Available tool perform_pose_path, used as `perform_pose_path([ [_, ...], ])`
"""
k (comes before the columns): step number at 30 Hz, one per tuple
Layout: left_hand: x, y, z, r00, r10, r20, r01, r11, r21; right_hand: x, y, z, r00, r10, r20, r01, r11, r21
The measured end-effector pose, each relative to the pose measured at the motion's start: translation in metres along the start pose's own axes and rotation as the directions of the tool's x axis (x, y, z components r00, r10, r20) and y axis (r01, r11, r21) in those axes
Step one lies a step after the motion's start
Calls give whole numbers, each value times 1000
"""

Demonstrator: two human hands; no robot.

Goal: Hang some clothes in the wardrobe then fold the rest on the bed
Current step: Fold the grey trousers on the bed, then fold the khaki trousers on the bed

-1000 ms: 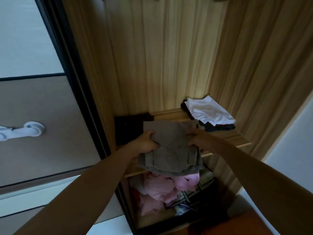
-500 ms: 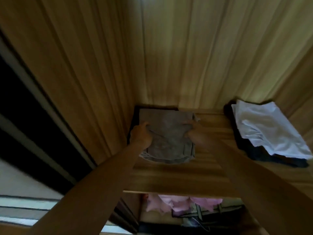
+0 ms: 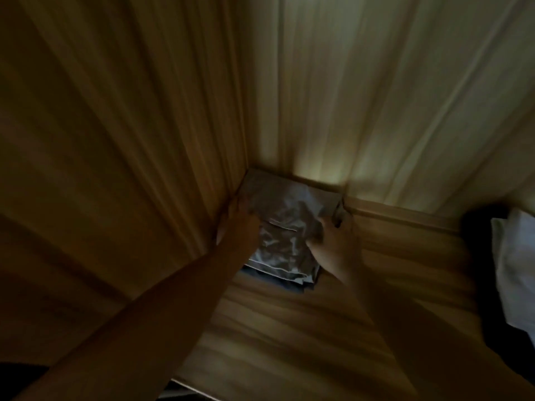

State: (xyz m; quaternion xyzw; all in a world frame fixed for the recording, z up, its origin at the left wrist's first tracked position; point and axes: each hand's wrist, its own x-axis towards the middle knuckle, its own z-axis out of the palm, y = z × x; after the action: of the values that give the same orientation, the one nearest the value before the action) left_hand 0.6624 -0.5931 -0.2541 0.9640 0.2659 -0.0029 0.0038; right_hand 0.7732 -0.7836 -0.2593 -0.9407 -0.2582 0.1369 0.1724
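Two bare forearms reach in over the front edge of a wooden shelf (image 3: 289,342), the whole scene dim and a little blurred. At the right end of the shelf a white garment (image 3: 515,273) lies on top of a black cloth (image 3: 477,227), well apart from the hands. Toward the shelf's back left corner, the right hand (image 3: 333,244) has its thumb on top of a folded grey garment (image 3: 283,235) and its fingers curled round that garment's right edge. The left hand (image 3: 237,224) lies along the garment's left edge, close against the side panel (image 3: 115,125); with the blur I cannot tell whether it grips the cloth or only rests against it. The grey garment sits flat on the shelf, tucked into that corner, with a strip of dark blue cloth (image 3: 292,285) showing beneath its front edge. Behind the shelf rises the pale, streaked back panel (image 3: 376,96).
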Motion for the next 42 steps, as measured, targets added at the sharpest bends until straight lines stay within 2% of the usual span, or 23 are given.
perform_pose_path([
  [2,17,0,5,994,60,-92,-62,998,-21,13,-12,6,982,-107,-158,90,990,-108],
  [3,27,0,9,989,87,-119,-88,996,-10,21,-20,5,971,-158,-178,130,979,-160],
  [5,43,-3,18,988,120,-96,-118,993,25,43,-29,14,977,-190,-94,165,960,-226],
  [8,50,-7,40,991,135,-23,-134,991,24,63,-20,37,992,-112,56,121,971,-207],
  [11,53,-6,55,993,109,-42,-111,992,-57,74,-11,57,994,-80,75,90,986,-144],
  [18,72,-9,65,996,72,51,-67,994,-89,90,-13,55,988,-67,139,94,977,-192],
  [22,66,-6,55,998,64,17,-61,992,-108,86,-16,51,992,-65,111,87,975,-206],
  [24,49,-3,43,991,131,-21,-132,990,-59,80,-16,48,991,-84,100,106,966,-235],
  [27,16,-9,30,978,206,4,-206,978,3,67,-15,39,987,-132,92,153,946,-284],
  [32,-48,-5,12,995,-49,91,66,977,-201,6,-13,12,942,-306,135,326,929,-173],
  [35,-109,-2,16,992,-65,113,96,950,-296,-59,-8,6,917,-363,165,382,918,-108],
  [38,-178,0,2,964,-77,253,147,951,-272,-124,-5,2,927,-328,179,356,922,-152],
  [42,-273,-5,-18,974,-33,223,98,954,-284,-217,-11,-3,936,-278,215,320,926,-198],
])
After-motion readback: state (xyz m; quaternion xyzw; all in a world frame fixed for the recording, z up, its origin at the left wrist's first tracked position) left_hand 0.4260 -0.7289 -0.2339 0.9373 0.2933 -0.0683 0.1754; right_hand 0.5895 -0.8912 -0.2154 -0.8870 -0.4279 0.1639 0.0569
